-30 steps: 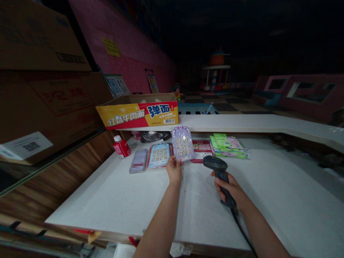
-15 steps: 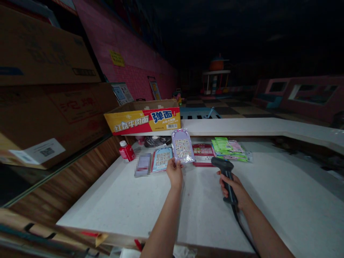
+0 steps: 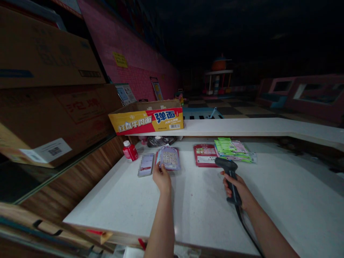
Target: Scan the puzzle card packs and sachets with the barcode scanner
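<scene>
White, smooth-topped desk [image 3: 193,215] spans the view; open yellow-and-red printed cardboard carton [image 3: 147,118] on the raised white ledge at its back.

Both forearms enter from the bottom edge. Left one runs nearly straight forward, right one slants in from lower right. Right hand [image 3: 240,190]: fingers wrapped round the grip of a black plastic pistol-shaped scanner [image 3: 226,165], thumb across it, scanner head up and tilted left, cable trailing down to the bottom edge. Left hand [image 3: 162,179]: thumb and fingers pinching the near-left corner of a purple arch-topped flat pack [image 3: 170,157] in clear film, which overlaps a blue-and-red pack (can't tell if it's fully laid down).

Bright green flat plastic packets [image 3: 225,144] are piled beyond the scanner, beside a dark-red rectangular pack [image 3: 204,156]. Pale-screened rectangular phone [image 3: 146,165] is just left of the purple pack, then a red white-capped bottle [image 3: 130,152].
</scene>
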`<state>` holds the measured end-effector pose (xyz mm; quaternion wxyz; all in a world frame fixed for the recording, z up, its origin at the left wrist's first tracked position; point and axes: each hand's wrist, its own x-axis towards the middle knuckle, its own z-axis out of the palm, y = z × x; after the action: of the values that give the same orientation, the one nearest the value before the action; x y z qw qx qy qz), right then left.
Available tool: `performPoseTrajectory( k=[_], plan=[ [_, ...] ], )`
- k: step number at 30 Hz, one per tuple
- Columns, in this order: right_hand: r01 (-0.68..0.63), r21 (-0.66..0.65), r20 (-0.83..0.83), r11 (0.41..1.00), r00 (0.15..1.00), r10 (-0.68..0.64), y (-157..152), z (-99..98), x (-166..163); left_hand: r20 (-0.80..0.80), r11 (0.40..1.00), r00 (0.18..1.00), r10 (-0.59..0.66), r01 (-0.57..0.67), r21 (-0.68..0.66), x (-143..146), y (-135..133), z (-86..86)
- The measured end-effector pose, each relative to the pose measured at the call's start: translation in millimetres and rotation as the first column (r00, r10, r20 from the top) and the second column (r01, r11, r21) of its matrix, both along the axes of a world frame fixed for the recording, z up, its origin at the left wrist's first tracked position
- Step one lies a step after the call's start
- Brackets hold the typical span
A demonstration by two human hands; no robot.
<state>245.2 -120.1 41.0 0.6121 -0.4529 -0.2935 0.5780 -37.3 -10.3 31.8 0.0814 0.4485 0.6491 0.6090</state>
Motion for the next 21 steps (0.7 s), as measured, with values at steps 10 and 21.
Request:
performPoseTrajectory(
  k=[10,21],
  plan=[
    [-0.016,0.026,-0.01,1.0,1.0,0.016,-0.8,-0.5,0.7,-0.536,0.995,0.841,-0.069,0.022,-0.093,17.2,-20.8,15.4],
    [0.001,0.035,-0.011,0.999,1.0,0.0,-0.7,-4.9,1.5,-0.61,0.932,0.704,-0.364,0.275,-0.238,39.7,-3.1,3.7]
  ],
)
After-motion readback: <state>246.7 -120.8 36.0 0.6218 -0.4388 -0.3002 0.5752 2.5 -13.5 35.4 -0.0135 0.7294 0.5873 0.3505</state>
